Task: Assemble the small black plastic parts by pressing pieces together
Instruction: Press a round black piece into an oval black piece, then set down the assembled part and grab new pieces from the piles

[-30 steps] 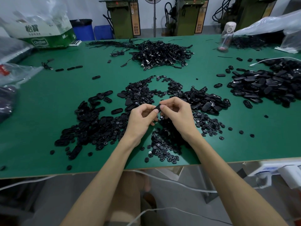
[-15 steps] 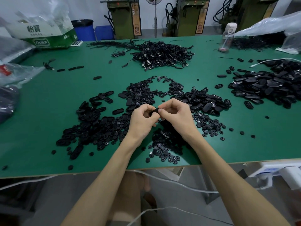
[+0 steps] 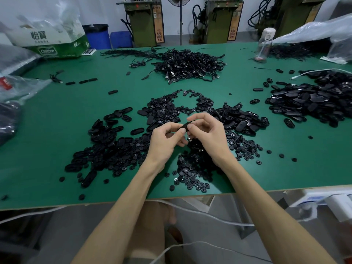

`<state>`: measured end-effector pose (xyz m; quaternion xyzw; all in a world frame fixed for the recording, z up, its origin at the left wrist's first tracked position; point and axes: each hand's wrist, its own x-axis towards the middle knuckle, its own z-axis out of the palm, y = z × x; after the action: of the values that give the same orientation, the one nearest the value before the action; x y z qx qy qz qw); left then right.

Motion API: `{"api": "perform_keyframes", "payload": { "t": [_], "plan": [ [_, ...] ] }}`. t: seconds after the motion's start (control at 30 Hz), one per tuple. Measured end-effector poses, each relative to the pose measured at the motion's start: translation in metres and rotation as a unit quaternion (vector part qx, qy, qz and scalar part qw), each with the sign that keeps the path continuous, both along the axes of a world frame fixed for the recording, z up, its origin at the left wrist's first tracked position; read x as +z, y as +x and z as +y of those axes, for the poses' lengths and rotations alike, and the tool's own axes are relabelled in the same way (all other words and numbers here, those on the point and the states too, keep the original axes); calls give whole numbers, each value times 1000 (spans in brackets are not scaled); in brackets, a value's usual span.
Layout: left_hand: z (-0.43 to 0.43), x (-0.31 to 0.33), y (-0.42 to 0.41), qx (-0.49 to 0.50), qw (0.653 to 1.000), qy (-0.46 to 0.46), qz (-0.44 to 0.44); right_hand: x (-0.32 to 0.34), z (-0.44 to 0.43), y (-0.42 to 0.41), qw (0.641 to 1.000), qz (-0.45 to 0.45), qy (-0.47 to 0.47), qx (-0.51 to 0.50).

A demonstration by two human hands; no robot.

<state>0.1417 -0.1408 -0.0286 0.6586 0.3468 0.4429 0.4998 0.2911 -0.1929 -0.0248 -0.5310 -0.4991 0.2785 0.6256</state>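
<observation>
- Black plastic, one small oval part (image 3: 187, 125), is sitting pinched between both hands: the left hand (image 3: 167, 139) and the right hand (image 3: 207, 134) are meeting just above the middle of the desk (image 3: 57, 130), thumbs and forefingers curling round it.
- Fingers are hiding the joint, so I cannot tell whether the pieces are seating fully; the pressing step is probably under way.
- Pressing off-square could be leaving the insert cocked, or popping it out of the grip.
- Anything dropped would be falling straight into the round pieces (image 3: 190, 176) lying under the wrists, and getting lost among look-alikes.
- Those round pieces are spreading close to the front edge, where both forearms are crossing; a dragging wrist could be sweeping some off the desk.
- Oval shells (image 3: 106, 141) are lying left of the hands, and a second pile (image 3: 314, 100) is sitting towards the right edge.
- A cable heap (image 3: 188, 65) is occupying the far middle.
- Bare green is showing between the oval shells and the left edge, and near the front right corner, giving room for setting work down.
</observation>
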Motion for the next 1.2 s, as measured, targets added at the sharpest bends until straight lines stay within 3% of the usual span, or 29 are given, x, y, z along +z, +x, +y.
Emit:
{"api": "perform_keyframes", "payload": {
  "t": [0.17, 0.33, 0.57, 0.73, 0.87, 0.97, 1.13, 1.2],
  "plan": [
    [2, -2, 0, 20, 1000, 1, 8, 0, 1, -1, 998, -56, -19, 10],
    [2, -3, 1, 10, 1000, -12, -14, 3, 0, -4, 999, -29, -16, -41],
    [4, -5, 1, 31, 999, 2, 8, 2, 0, 7, 965, 95, 10, -243],
    [-1, -2, 3, 60, 995, 67, 44, -1, 3, 12, 953, 203, 1, -224],
    [-9, 5, 5, 121, 977, 169, 54, -2, 1, 12, 961, 161, -11, -223],
    [-9, 13, -3, 160, 970, 185, 15, 0, -2, 9, 969, 118, -32, -217],
    [23, 28, -31, 275, 960, 13, -51, 2, -2, 3, 982, -17, -52, -180],
    [38, 31, -48, 316, 947, -53, -35, 2, -1, 1, 981, -95, -68, -156]
  ]
}}
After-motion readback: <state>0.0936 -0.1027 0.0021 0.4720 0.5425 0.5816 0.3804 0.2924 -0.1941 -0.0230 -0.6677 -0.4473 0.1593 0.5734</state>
